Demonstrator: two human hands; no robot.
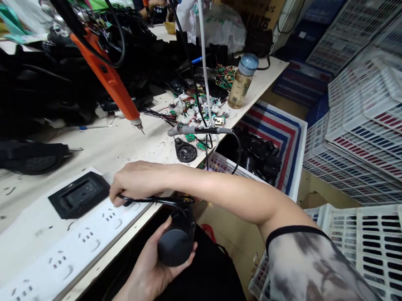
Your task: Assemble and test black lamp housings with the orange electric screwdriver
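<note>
While the white power strip (62, 251) is lying in the lower left of the frame, its long axis climbing toward the centre, a black square plate (79, 194) is sitting just above it on the table (126, 141). Your right hand (134, 182), the nearer one, is reaching across to the strip's upper end and pinching the black cable (157, 200) against it. Below centre, your left hand (152, 274) is cupping the black round device (176, 246), just off the table edge.
</note>
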